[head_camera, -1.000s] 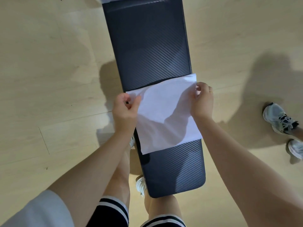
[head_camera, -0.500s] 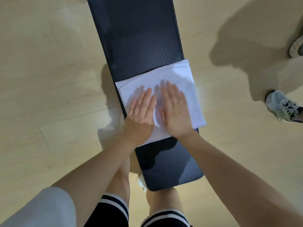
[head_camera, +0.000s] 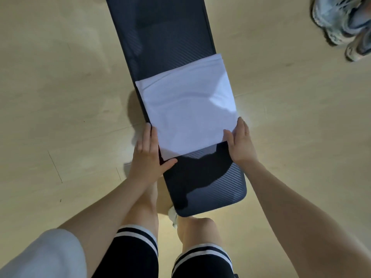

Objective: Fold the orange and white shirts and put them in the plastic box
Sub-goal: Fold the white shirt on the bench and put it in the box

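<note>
While both hands' grip looks loose beside the folded white shirt [head_camera: 188, 109], a dark bench [head_camera: 164, 35] spans pale wood floor [head_camera: 60, 87].

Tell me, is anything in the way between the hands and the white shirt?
No. The left hand and right hand already touch the near corners of the folded white shirt on the dark bench. The plastic box isn't in view.

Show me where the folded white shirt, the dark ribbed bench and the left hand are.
folded white shirt [head_camera: 188, 109], head view, middle of cloth
dark ribbed bench [head_camera: 166, 37], head view, bare far part
left hand [head_camera: 148, 155], head view, back of hand
</note>
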`<state>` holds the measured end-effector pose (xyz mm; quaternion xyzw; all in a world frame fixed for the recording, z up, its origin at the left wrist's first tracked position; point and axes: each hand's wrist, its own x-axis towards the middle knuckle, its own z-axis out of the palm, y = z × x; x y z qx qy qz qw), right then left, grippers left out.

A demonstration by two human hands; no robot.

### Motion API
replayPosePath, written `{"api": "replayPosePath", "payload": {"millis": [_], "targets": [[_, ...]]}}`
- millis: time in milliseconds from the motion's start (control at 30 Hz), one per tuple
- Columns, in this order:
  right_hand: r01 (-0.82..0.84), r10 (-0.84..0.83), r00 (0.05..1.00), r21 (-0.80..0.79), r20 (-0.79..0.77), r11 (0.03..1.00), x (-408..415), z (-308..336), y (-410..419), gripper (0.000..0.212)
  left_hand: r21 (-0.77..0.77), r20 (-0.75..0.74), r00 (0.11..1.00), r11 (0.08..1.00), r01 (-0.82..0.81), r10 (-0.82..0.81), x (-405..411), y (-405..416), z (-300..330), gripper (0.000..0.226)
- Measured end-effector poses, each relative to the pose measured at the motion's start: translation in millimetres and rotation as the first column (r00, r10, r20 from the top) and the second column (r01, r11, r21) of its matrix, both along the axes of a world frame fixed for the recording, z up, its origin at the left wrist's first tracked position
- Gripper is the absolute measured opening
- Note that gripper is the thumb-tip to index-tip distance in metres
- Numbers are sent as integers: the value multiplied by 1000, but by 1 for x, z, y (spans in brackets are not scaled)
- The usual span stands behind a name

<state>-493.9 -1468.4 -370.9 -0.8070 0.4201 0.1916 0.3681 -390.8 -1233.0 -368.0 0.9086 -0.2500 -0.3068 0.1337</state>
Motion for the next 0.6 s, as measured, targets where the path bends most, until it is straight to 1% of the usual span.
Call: {"api": "replayPosePath", "payload": {"millis": [33,67,100,133,167,200,233,267,333,400,467,500,533,600], "targets": [[120,-121,992,32,46,992,0,3,0,27,-62,-49,981,980,-189,186,-5,-5,6,83],[222,-223,973,30,54,975,1,6,1,19,-94,-123,921,919,-382,370,-9,-10,12,65],[312,-312,949,30,33,950,3,7,1,22,-85,-209,829,835,-543,518,-12,-15,15,50],[398,-399,917,42,7,916,6,7,1,24,-42,-272,728,748,-662,629,-13,-21,16,41],[475,-476,880,55,-8,878,8,7,2,26,0,-297,644,674,-738,705,-14,-27,17,36],[535,-535,845,66,-16,842,9,6,3,26,25,-301,592,627,-779,748,-15,-31,17,33],[580,-580,814,79,-20,811,10,6,4,25,47,-302,567,606,-794,766,-15,-35,16,29],[616,-617,787,98,-24,782,11,5,4,21,68,-309,562,607,-792,768,-16,-38,17,29],[660,-661,749,131,-37,740,10,6,4,11,143,-352,543,617,-774,762,-21,-44,15,37],[680,-683,730,150,-37,718,7,6,2,11,195,-397,484,587,-786,780,-26,-47,18,34],[715,-721,691,183,-39,675,4,7,0,11,171,-427,451,560,-811,784,-28,-45,21,34],[733,-741,670,204,-44,650,1,9,-1,11,152,-463,418,535,-831,781,-27,-42,23,33],[743,-753,656,223,-52,632,-2,12,0,11,128,-514,376,502,-855,771,-27,-38,25,30],[737,-746,662,243,-71,631,-12,22,4,15,110,-613,284,435,-893,737,-28,-26,35,17]]}}
